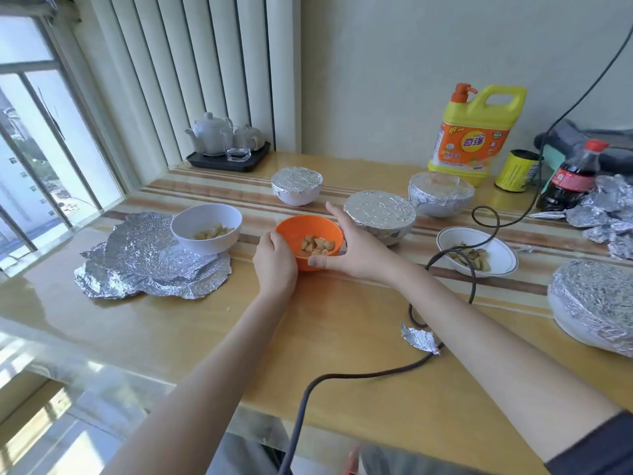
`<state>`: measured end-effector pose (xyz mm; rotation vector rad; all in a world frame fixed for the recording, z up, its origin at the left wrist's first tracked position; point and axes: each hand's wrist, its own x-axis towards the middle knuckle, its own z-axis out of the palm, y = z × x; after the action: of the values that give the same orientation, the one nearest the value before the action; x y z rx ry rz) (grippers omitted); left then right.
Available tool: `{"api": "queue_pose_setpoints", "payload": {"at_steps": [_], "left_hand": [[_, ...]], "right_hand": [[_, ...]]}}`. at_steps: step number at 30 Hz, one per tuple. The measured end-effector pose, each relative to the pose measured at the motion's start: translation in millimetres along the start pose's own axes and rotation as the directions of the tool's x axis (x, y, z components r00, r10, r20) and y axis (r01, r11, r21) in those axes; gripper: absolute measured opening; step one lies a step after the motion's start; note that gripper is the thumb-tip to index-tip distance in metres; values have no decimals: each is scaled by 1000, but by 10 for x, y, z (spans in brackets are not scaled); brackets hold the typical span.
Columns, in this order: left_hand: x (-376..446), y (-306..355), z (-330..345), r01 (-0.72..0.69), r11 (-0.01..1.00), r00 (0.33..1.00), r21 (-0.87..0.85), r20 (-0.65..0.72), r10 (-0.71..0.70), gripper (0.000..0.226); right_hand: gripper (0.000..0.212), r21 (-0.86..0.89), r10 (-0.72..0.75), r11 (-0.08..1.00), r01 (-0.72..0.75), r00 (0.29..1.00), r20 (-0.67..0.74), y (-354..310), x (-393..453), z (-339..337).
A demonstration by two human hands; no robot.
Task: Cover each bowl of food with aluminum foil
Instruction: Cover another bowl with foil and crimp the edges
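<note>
A small orange bowl (301, 228) of cubed food stands uncovered at the table's middle. My left hand (274, 262) grips its left side and my right hand (349, 248) grips its right side, thumb on the near rim. A white bowl (205, 228) of food sits uncovered on crumpled foil sheets (144, 265) to the left. A shallow white bowl (496, 258) of food lies uncovered at the right. Foil-covered bowls stand behind: one (297, 186) at the back, one (378, 214) beside my right hand, one (441, 193) further right, and a large one (596, 303) at the right edge.
A black cable (472, 289) loops across the table past a foil scrap (419, 337). A yellow detergent jug (476, 132), a yellow can (517, 169), a cola bottle (572, 173) and crumpled foil (606, 214) stand at the back right. A tea set tray (227, 159) sits by the window.
</note>
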<state>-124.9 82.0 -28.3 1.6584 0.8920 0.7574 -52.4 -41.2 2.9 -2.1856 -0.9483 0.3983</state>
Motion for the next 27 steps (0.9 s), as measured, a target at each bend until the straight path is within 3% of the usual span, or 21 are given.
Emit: {"api": "queue_pose_setpoints", "payload": {"at_steps": [7,12,14,16,18,20,23,27], "left_hand": [[80,-77,-297,-270,952,962,146,3,273,29],[101,-153,-660,-485,834,866,263,16,499,15],[53,-163,-854,-477,787,840,391,-60,539,10],[58,-170,-1056,-423,770,830,477,-137,541,14],[170,-225,-1275,-362,785,865,503,-131,484,21],[307,-321,-1424,-373,763,899,529,2,438,36],[431,-473,-1544,-434,684,896,586,197,399,61],[500,-564,-1557,-401,621,916,674,287,281,65]], "right_hand": [[94,-119,-39,992,34,998,-39,-118,93,122],[83,-173,-108,981,89,989,-102,-356,177,203],[86,-178,-159,973,146,985,-62,-489,261,249],[95,-179,-189,965,190,982,22,-640,389,298],[105,-150,-196,965,213,973,120,-832,560,387],[113,-152,-178,966,208,965,193,-1002,733,501],[129,-184,-107,969,166,950,293,-1175,986,723],[133,-193,-36,975,108,939,342,-1173,1208,879]]}}
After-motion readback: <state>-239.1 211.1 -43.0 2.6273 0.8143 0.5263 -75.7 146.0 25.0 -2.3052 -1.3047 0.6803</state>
